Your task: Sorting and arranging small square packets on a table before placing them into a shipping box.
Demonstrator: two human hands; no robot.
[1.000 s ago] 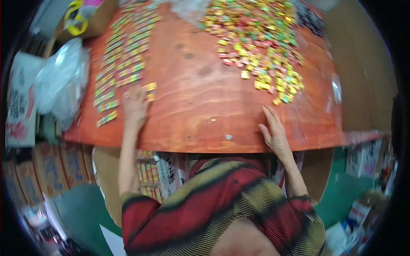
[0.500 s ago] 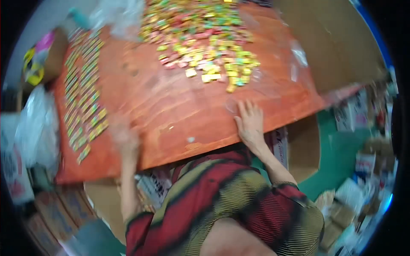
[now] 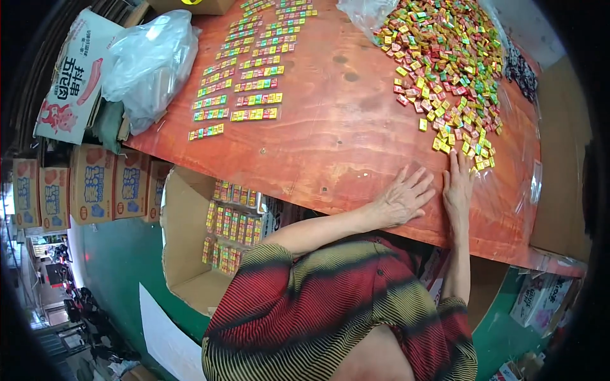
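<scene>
My left hand [image 3: 403,197] lies flat with fingers spread on the reddish wooden table [image 3: 343,136], near its front edge, holding nothing. My right hand [image 3: 457,184] rests flat beside it, its fingertips reaching the near edge of a big pile of small colourful wrapped candies [image 3: 448,70] on clear plastic sheet. At the far left of the table lie two columns of candy strips [image 3: 244,76], each a row of candies lined up side by side.
A clear plastic bag [image 3: 149,63] and a printed carton [image 3: 70,76] sit at the table's left end. An open cardboard box [image 3: 210,235] with packed candy rows stands under the table. Stacked cartons [image 3: 82,190] line the left wall. A flat cardboard panel [image 3: 559,165] is at right.
My left hand has moved from the candy strips on the left across to the right, and now lies next to my right hand. The view has swung with my head.
</scene>
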